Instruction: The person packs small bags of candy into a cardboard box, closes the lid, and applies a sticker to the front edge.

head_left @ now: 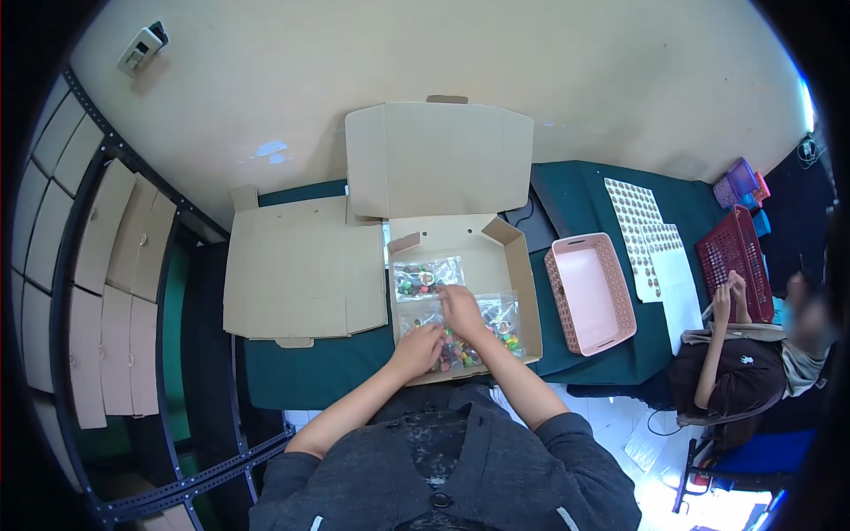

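Note:
In front of me stands an open cardboard box [524,292] with its lid raised. Clear plastic bags of small colourful pieces lie inside it. One bag [412,280] is at the back left of the box, and another bag [506,329] is at the front right. My left hand [420,350] is closed at the front left, its fingers pinched on a plastic bag. Just above and to the right, my right hand [461,310] curls its fingers down onto the plastic, close to the rear bag. The fingertips of both hands are partly hidden.
A flattened cardboard box [297,270] lies to the left on the green-covered table [292,376]. A pink basket [595,288] and sticker sheets [636,234] are to the right. Beyond them are a dark red basket [735,265] and a seated co-worker [739,376]. A shelf rack [177,199] stands left.

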`<state>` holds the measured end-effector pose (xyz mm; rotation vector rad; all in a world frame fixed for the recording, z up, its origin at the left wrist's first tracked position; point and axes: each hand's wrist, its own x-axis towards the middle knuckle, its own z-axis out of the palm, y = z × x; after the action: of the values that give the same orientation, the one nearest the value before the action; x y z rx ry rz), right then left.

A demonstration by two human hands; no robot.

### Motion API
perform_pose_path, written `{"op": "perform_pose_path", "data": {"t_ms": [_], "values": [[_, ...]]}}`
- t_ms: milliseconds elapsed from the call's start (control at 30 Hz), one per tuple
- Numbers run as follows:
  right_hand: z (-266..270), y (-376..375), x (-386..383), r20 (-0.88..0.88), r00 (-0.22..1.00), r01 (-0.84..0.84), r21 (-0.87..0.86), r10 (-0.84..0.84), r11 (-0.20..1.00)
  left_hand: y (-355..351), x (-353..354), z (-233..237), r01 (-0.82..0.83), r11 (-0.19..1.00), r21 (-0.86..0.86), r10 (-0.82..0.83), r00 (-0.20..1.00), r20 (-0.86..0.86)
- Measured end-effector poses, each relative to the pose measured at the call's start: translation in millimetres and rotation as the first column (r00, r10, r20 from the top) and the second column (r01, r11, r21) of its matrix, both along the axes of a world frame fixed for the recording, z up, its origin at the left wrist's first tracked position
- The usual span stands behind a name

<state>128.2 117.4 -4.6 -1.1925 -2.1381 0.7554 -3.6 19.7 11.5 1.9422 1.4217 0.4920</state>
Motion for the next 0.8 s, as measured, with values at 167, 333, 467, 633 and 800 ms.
{"op": "perform_pose_path", "data": {"t_ms": [167,333,467,633,800], "values": [[-8,17,32,0.04,0.982,0.17,0.211,-0.182,0.963,23,-5,2,-0.129,0.98,0.153,0.13,0.991,0.005],[4,17,65,0.212,0.972,0.171,-0.359,-0.098,0.917,26,8,-6,0.023,0.983,0.181,0.01,0.984,-0.18],[-3,10,75,0.14,0.985,0.091,0.095,-0.104,0.991,23,18,-25,0.078,0.995,0.055,-0.059,0.953,-0.297],[1,-7,81,0.07,0.934,0.342,0.116,-0.351,0.933,19,24,-20,0.093,0.987,0.128,-0.054,0.959,-0.279],[-18,-35,90,0.197,0.875,0.471,-0.135,-0.442,0.872,16,28,-25,0.221,0.968,0.118,-0.187,0.95,-0.249]]}}
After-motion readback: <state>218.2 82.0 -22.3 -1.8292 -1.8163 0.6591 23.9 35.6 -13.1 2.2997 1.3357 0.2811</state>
